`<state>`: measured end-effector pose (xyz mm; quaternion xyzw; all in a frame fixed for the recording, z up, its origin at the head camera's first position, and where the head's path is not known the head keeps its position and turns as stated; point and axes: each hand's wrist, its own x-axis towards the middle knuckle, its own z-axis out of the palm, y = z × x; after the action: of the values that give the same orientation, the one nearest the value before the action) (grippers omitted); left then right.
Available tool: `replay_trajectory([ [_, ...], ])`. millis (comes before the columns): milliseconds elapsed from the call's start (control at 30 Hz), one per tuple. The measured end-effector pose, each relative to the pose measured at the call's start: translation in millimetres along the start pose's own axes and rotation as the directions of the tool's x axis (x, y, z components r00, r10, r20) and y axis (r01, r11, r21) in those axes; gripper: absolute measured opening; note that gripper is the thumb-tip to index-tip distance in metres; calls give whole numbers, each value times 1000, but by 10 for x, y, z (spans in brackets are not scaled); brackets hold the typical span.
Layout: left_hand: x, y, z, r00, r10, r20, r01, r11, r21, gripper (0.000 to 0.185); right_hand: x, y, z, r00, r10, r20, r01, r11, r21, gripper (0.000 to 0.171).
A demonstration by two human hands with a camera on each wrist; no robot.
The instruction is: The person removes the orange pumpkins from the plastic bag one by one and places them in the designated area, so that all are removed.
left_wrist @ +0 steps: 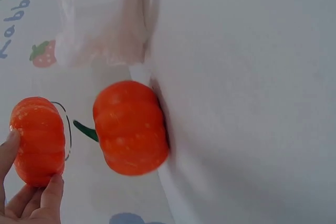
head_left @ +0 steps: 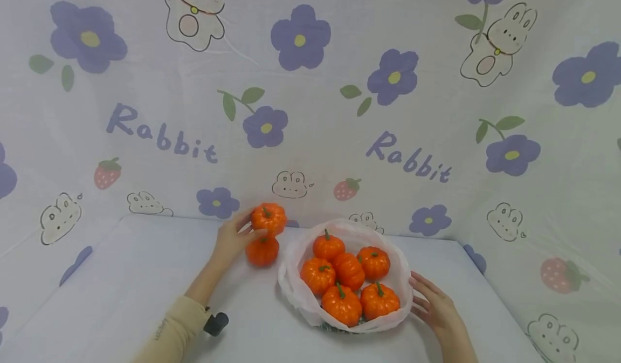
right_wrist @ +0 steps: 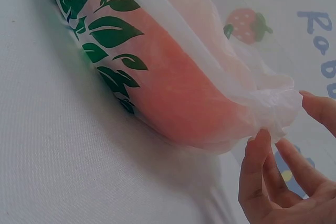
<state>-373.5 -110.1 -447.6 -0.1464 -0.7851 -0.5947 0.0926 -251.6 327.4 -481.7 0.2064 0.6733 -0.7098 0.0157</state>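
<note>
My left hand (head_left: 232, 240) grips a small orange toy pumpkin (head_left: 269, 219) between thumb and fingers, raised above the table. In the left wrist view this pumpkin (left_wrist: 39, 141) shows at the left edge, in the fingertips. Just below it a second pumpkin (head_left: 262, 251) with a green stem stands on the table, apart from the held one. To the right sits an open white plastic bag (head_left: 289, 276) with several pumpkins (head_left: 348, 271) inside. My right hand (head_left: 435, 306) pinches the bag's right edge; the right wrist view shows its fingers (right_wrist: 257, 156) at the gathered plastic.
A white-covered table (head_left: 262, 320) lies under everything. A printed cloth (head_left: 320, 109) with rabbits and flowers hangs behind and at the sides. Green leaves (right_wrist: 115, 30) are printed on the bag's lower side. A black device (head_left: 215, 324) is at the left wrist.
</note>
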Motion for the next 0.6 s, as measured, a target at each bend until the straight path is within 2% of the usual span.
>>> replay_trajectory([
  [167, 2, -77, -126, 999, -43, -25, 44, 999, 27, 73, -8, -6, 3, 1000, -2, -3, 2, 1000, -4, 85],
  [333, 4, -156, -240, 999, -38, -39, 39, 999, 36, 73, -22, -7, -4, 1000, -14, -3, 14, 1000, -6, 86],
  [600, -7, -288, -375, 997, -53, -61, 57, 996, 66, 72, -49, -6, -13, 1000, -13, -7, 13, 1000, -1, 72],
])
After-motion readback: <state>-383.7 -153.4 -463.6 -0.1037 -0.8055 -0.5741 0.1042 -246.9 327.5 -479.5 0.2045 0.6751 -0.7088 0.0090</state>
